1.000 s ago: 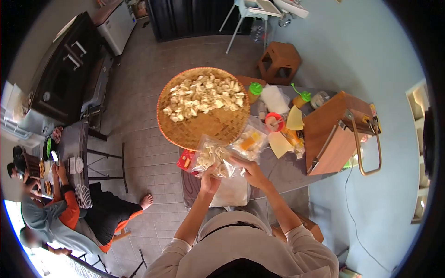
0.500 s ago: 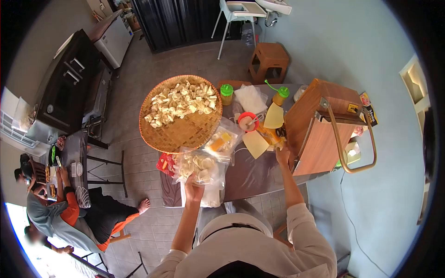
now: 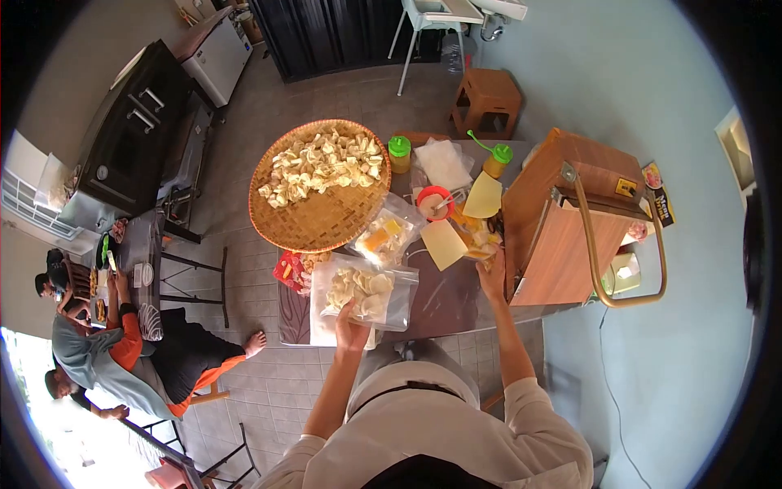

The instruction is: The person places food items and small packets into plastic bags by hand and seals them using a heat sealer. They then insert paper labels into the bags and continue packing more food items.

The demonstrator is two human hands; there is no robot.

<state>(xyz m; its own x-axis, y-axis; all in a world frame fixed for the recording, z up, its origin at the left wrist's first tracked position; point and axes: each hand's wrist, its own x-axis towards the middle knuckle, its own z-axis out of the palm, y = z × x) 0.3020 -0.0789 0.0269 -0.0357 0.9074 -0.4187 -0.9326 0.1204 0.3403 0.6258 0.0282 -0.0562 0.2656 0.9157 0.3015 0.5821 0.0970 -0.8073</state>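
My left hand (image 3: 352, 328) grips the lower edge of a clear plastic bag of pale folded crackers (image 3: 362, 292), held low over the table's near edge. My right hand (image 3: 492, 279) is at the table's right side, beside the wooden box, its fingertips at a pile of yellow packets (image 3: 481, 236). Whether those fingers hold anything is too small to tell. Beyond the bag lies another clear bag with yellow-orange packets inside (image 3: 383, 236). A round woven tray (image 3: 326, 230) carries a heap of the same pale pieces in its far half.
Two green-capped bottles (image 3: 399, 155), a red bowl with a spoon (image 3: 434, 203) and pale yellow sheets (image 3: 444, 245) lie mid-table. The large wooden box (image 3: 562, 236) with a curved handle blocks the right end. At left, people sit by another table (image 3: 140, 244).
My left hand has shifted slightly right with the cracker bag, which now lies turned sideways and spread out. My right hand has moved a little up towards the yellow packets. The view has tilted slightly.
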